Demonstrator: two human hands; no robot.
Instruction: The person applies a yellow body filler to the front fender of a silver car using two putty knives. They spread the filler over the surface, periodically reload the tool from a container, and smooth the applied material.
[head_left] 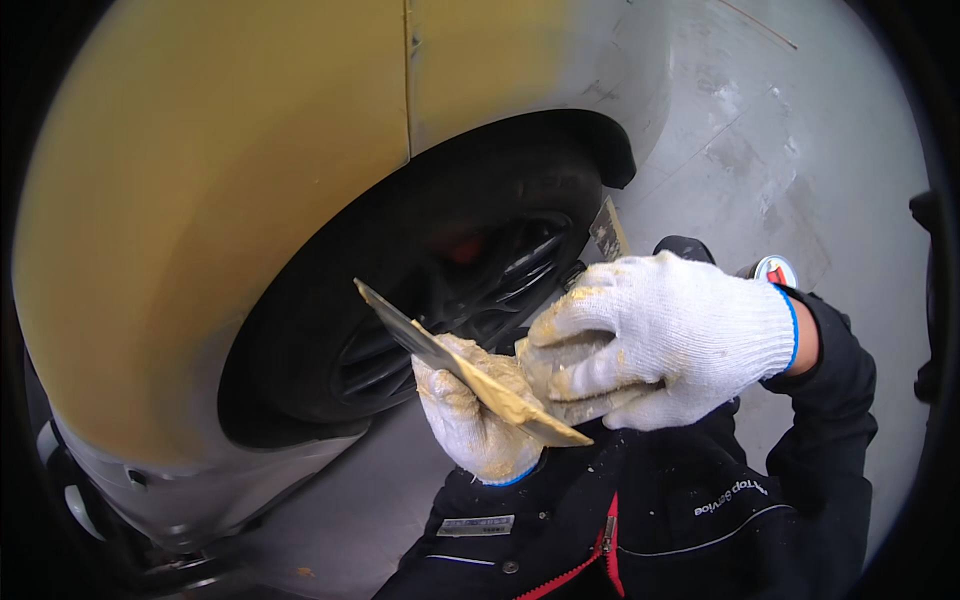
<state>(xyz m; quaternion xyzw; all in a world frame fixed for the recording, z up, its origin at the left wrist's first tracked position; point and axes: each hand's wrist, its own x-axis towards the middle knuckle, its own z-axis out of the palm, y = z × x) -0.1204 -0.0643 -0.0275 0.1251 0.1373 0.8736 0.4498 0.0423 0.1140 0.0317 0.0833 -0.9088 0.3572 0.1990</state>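
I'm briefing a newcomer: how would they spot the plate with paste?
Find the black wheel. In front, the left gloved hand holds the plate, slanting down rightward. Unlike the paler tool in the right hand, its dark surface carries yellow paste.

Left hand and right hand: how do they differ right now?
The left hand holds a flat plate bearing yellow paste; the right hand holds a pale blade.
The left hand is lower in the view and farther left than the right hand.
Bare wrist shows beyond the right hand's cuff; none shows at the left hand.
Both wear white knit gloves with blue cuff edges and yellowish smears.
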